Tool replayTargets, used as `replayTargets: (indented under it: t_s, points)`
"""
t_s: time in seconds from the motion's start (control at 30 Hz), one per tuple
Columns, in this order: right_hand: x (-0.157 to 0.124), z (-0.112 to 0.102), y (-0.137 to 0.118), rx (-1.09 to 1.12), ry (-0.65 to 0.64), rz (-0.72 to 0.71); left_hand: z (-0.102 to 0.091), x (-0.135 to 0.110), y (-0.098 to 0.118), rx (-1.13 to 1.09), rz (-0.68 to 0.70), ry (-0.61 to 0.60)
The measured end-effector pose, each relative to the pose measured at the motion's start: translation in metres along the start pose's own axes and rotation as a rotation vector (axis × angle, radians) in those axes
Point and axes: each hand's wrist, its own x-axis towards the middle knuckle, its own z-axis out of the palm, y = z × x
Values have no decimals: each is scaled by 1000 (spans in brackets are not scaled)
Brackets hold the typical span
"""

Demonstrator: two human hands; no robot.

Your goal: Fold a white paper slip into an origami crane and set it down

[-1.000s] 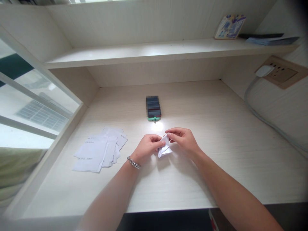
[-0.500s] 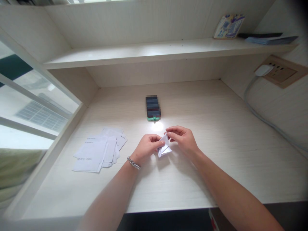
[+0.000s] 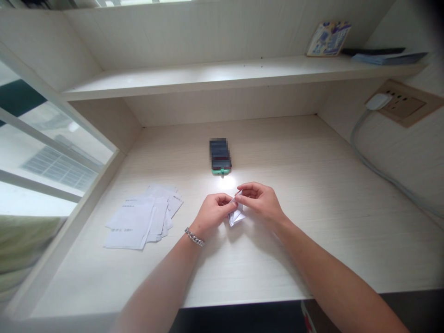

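My left grip [image 3: 213, 215] and right grip [image 3: 260, 201] are both narrow, pinching a folded paper [image 3: 236, 215] between them, just in front of the phone [image 3: 220, 155] on the desk [image 3: 294, 259]. Loose papers [image 3: 138, 222] lie left of the phone.

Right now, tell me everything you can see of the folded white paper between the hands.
The folded white paper is a small, thin-looking sheet creased into layered, pointed flaps, with a narrow tip rising between the fingers. The left hand and right hand pinch it from either side and hide its upper part. It sits low over the pale wood-grain desk, though I cannot tell whether its lower tip touches the surface. No printing shows on it.
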Motion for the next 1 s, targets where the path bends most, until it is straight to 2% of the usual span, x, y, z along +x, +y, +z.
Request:
replayTargets:
  t_s: [0.27,0.53,1.0]
  points:
    - [2,-2,-1,142,42,86,3,-2,5,9,18,-17]
    - [2,0,-1,162,101,74,3,-3,7,16,25,-15]
    - [1,2,-2,204,62,26,3,-2,3,-11,23,-8]
